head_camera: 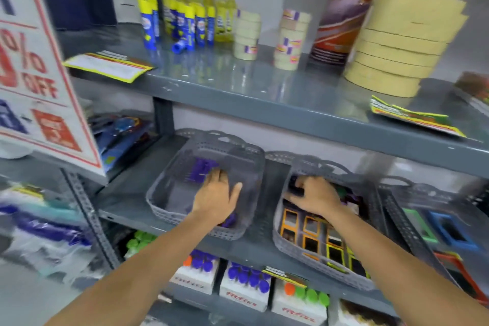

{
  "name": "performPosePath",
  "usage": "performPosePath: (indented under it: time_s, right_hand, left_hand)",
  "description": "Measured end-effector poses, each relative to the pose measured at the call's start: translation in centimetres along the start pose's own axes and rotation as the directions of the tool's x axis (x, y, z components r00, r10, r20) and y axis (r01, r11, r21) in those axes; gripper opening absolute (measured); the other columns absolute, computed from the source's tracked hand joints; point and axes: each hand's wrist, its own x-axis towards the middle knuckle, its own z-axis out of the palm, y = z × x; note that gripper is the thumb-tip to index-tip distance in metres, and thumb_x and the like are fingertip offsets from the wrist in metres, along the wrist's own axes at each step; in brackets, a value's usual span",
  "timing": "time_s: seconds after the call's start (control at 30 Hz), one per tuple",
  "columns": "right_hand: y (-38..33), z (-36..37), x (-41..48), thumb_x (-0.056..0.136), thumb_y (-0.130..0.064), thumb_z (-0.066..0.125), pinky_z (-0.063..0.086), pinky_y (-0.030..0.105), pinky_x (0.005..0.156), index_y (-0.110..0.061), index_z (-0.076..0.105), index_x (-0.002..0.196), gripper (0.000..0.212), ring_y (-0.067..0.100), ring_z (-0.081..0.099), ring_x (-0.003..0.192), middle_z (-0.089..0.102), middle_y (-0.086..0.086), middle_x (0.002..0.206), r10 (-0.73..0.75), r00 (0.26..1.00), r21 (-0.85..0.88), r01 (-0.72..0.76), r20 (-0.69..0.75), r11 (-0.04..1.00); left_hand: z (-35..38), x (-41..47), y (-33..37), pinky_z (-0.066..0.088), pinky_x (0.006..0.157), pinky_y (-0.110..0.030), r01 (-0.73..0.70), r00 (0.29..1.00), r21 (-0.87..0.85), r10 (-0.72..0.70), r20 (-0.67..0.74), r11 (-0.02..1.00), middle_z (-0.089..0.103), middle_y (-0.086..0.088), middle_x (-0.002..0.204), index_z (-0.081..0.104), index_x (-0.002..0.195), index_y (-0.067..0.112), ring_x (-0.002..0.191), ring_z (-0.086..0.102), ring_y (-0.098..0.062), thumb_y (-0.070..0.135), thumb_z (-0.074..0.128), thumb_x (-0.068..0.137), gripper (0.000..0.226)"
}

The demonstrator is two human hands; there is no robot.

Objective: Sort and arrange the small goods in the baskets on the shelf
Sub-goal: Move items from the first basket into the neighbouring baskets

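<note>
Two grey perforated baskets stand side by side on the middle shelf. The left basket holds a few purple packs. My left hand lies inside it, fingers resting on a purple pack, thumb spread. The right basket is full of small goods with orange and yellow frames. My right hand is at its far end, fingers curled around a small black item. The picture is blurred, so the items' details are unclear.
A third basket with green and blue framed goods stands at the right. The upper shelf carries glue sticks, yellow bottles and tape rolls. A discount sign hangs at the left. Boxes of coloured caps sit below.
</note>
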Motion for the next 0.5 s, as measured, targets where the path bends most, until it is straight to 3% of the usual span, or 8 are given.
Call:
performPosePath:
  time_s: [0.1,0.2,0.27,0.37,0.5]
  right_hand:
    - [-6.3,0.8,2.7,0.072,-0.071,0.057,0.052,0.035,0.081,-0.02,0.064,0.104,0.061,0.03,0.062,0.106,0.069,0.008,0.111,-0.085,0.996,0.013,0.085,0.038,0.996]
    - [-11.6,2.3,4.3,0.07,-0.074,0.058,0.051,0.037,0.086,-0.015,0.058,0.118,0.076,0.031,0.059,0.113,0.062,0.012,0.124,-0.123,0.983,0.006,0.124,0.135,0.992]
    - [-14.6,3.8,4.9,0.066,-0.077,0.058,0.05,0.034,0.077,-0.013,0.058,0.112,0.079,0.031,0.06,0.107,0.063,0.011,0.119,-0.17,0.963,-0.034,0.181,0.208,0.983]
    - [-17.4,5.6,4.7,0.063,-0.074,0.065,0.042,0.031,0.063,-0.016,0.06,0.101,0.07,0.031,0.064,0.092,0.066,0.011,0.102,-0.235,0.923,-0.057,0.264,0.305,0.963]
    - [-18.9,7.6,4.0,0.066,-0.058,0.067,0.052,0.03,0.067,-0.018,0.058,0.081,0.044,0.027,0.061,0.077,0.063,0.008,0.088,-0.164,0.917,-0.136,0.226,0.362,0.965]
  left_hand:
    - [-2.2,-0.3,-5.5,0.04,0.099,-0.045,0.131,0.991,0.07,-0.129,-0.032,0.989,0.048,-0.023,0.13,0.044,0.125,-0.002,0.118,0.045,-0.039,0.044,0.037,0.094,0.055]
    - [-3.5,-1.2,-9.6,0.038,0.099,-0.045,0.172,0.985,0.155,-0.174,0.002,0.973,0.049,-0.021,0.127,0.045,0.123,0.0,0.117,0.045,-0.038,0.046,0.034,0.094,0.055]
    - [-3.9,-1.9,-11.4,0.033,0.105,-0.043,0.176,0.983,0.187,-0.182,0.012,0.966,0.046,-0.022,0.133,0.041,0.129,-0.001,0.122,0.041,-0.037,0.047,0.032,0.095,0.06]
    - [-3.8,-2.9,-12.7,0.027,0.113,-0.041,0.181,0.982,0.177,-0.186,0.013,0.967,0.039,-0.025,0.14,0.031,0.136,-0.005,0.13,0.035,-0.036,0.048,0.033,0.094,0.067]
    - [-3.3,-3.7,-13.3,0.023,0.115,-0.039,0.204,0.978,0.153,-0.21,0.021,0.967,0.032,-0.027,0.145,0.024,0.139,-0.008,0.135,0.028,-0.036,0.048,0.032,0.094,0.072]
